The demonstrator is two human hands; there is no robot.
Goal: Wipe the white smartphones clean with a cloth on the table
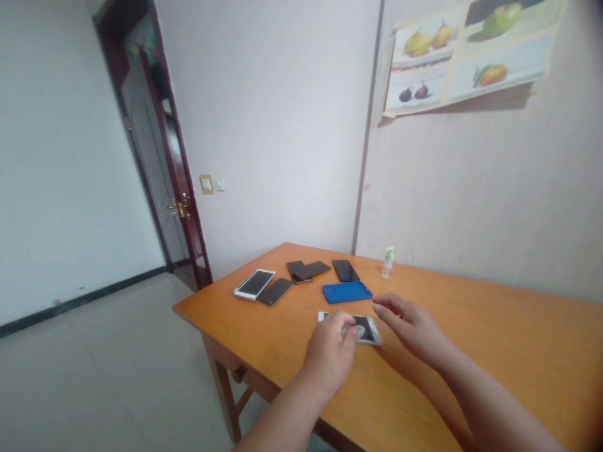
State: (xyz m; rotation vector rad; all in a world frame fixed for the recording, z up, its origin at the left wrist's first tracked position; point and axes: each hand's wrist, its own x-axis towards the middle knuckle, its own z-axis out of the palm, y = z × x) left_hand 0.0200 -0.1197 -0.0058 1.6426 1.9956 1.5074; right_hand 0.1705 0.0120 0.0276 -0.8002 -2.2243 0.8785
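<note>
A white-framed smartphone (372,334) lies face up on the wooden table, partly covered by my left hand (332,351). The fingers of that hand are curled together over its screen. A small pale patch shows beside the fingertips; whether it is a held wipe or a reflection I cannot tell. My right hand (409,323) hovers just right of the phone, fingers loosely extended and nothing visible in them. Its fingertips come near the right end of a blue phone case (347,292), which lies behind the white phone.
Behind the case rest a black phone (346,270) and a small clear spray bottle (387,263). Farther left are a white tablet-like phone (255,284), a dark phone (276,292) and overlapping dark phones or cases (311,270). The table (494,326) meets the wall behind.
</note>
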